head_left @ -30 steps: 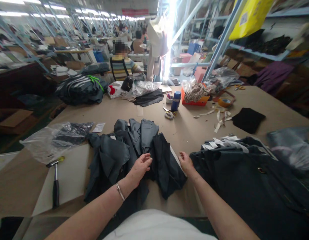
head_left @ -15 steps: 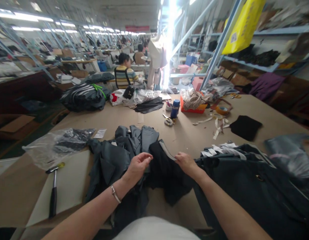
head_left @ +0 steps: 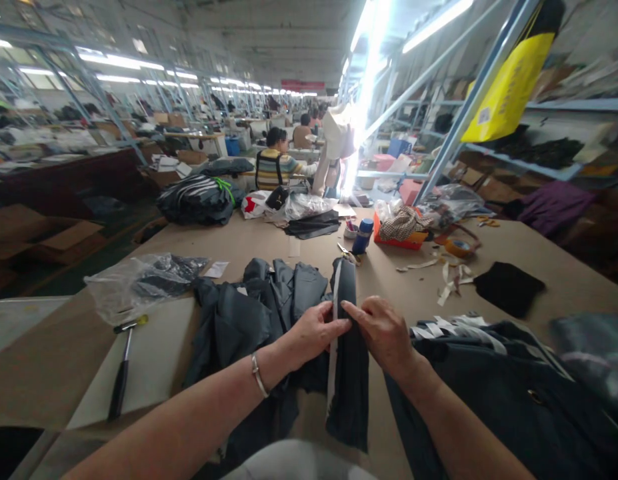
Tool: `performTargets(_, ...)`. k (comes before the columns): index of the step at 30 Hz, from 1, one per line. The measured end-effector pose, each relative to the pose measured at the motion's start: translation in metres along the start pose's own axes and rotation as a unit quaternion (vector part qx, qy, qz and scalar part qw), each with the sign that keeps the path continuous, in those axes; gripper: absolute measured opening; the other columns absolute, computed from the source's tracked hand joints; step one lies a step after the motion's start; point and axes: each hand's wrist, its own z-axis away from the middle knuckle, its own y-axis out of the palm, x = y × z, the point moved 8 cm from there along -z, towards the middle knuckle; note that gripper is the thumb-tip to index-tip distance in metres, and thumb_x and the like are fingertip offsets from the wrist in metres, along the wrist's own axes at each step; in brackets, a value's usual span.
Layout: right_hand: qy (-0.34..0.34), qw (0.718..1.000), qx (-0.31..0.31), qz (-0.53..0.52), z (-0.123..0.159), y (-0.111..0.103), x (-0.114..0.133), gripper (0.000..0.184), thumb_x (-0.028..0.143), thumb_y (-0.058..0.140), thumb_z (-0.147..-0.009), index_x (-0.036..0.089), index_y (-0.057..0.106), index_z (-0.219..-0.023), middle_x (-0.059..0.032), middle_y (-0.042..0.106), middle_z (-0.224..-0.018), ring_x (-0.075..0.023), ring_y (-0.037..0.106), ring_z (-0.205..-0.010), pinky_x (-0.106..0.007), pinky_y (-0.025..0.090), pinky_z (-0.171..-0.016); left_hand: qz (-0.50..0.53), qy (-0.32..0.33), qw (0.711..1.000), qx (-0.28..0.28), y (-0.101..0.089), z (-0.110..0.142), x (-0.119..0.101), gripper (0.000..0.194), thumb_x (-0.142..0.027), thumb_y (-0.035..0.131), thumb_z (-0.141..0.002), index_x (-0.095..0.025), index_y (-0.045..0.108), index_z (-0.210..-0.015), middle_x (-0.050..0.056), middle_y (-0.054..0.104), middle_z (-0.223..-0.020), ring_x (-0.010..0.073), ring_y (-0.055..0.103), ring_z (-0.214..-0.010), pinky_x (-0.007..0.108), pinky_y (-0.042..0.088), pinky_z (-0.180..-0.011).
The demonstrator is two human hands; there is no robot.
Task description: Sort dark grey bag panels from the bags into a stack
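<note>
A long, narrow piece of dark grey fabric with a pale strip along its left edge stands upright before me. My left hand grips it from the left, thumb across its front. From the right, my right hand holds the same piece, index finger stretched along it near the pale edge and the other fingers curled. Just left of my left hand lies a heap of dark grey fabric pieces. Dark garments with white strips are piled on the right, beside my right forearm.
A hammer rests on a pale board at left, near a clear plastic bag. Farther back are a blue bottle, scissors, an orange box and a tape roll. Another person sits beyond the table.
The fabric piece has turned from lying slack to a narrow upright strip. My hands have come together on it, and the left one now grips it. The camera view has shifted left.
</note>
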Motion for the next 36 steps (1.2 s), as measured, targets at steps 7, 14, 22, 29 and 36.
performTargets(7, 0.098, 0.994, 0.055, 0.021, 0.015, 0.029, -0.018, 0.008, 0.015, 0.06, -0.083, 0.021, 0.066, -0.08, -0.0078, 0.059, -0.102, -0.0265, 0.047, -0.107, -0.037, 0.035, -0.091, -0.177, 0.105, 0.949, -0.24, -0.041, 0.032, -0.019, 0.051, -0.029, 0.063, -0.075, -0.013, 0.052, -0.123, 0.013, 0.054, -0.117, 0.0218, 0.053, -0.1, 0.032, 0.045, -0.083)
performTargets(14, 0.111, 0.978, 0.147, 0.1, 0.0, 0.016, -0.034, 0.009, 0.013, 0.056, -0.084, 0.02, 0.058, -0.079, -0.0006, 0.058, -0.074, -0.0175, 0.053, -0.07, -0.03, 0.033, -0.069, -0.078, 0.081, 0.991, -0.073, 0.003, 0.055, -0.027, 0.02, -0.032, 0.058, -0.085, -0.013, 0.063, -0.09, 0.003, 0.057, -0.075, 0.0094, 0.049, -0.062, 0.02, 0.042, -0.054)
performTargets(22, 0.045, 0.982, 0.163, -0.088, 0.003, 0.012, 0.057, 0.009, 0.022, 0.051, -0.089, 0.019, 0.058, -0.085, -0.0031, 0.058, -0.076, -0.0179, 0.054, -0.07, -0.031, 0.039, -0.07, 0.297, -0.121, 0.923, -0.215, -0.01, 0.031, 0.031, 0.032, -0.034, 0.074, -0.07, -0.012, 0.051, -0.073, -0.002, 0.049, -0.06, 0.008, 0.048, -0.052, 0.018, 0.041, -0.048)
performTargets(29, 0.271, 0.915, 0.107, -0.281, 0.036, 0.027, -0.008, 0.054, 0.034, 0.064, -0.079, 0.021, 0.045, -0.128, -0.0097, 0.056, -0.111, -0.0213, 0.055, -0.094, -0.034, 0.049, -0.075, 0.232, -0.111, 0.956, -0.142, -0.005, 0.039, 0.028, 0.04, -0.028, 0.074, -0.068, -0.008, 0.062, -0.1, 0.01, 0.066, -0.085, 0.0194, 0.063, -0.071, 0.03, 0.051, -0.065)
performTargets(36, 0.361, 0.663, 0.244, -0.608, 0.065, 0.093, -0.013, 0.029, 0.029, 0.061, -0.074, 0.014, 0.063, -0.099, -0.0017, 0.066, -0.08, -0.015, 0.059, -0.075, -0.027, 0.047, -0.07, 0.213, -0.085, 0.968, -0.103, 0.0, 0.036, 0.025, 0.036, -0.023, 0.073, -0.067, -0.008, 0.066, -0.099, 0.011, 0.069, -0.086, 0.0184, 0.063, -0.072, 0.03, 0.051, -0.07)
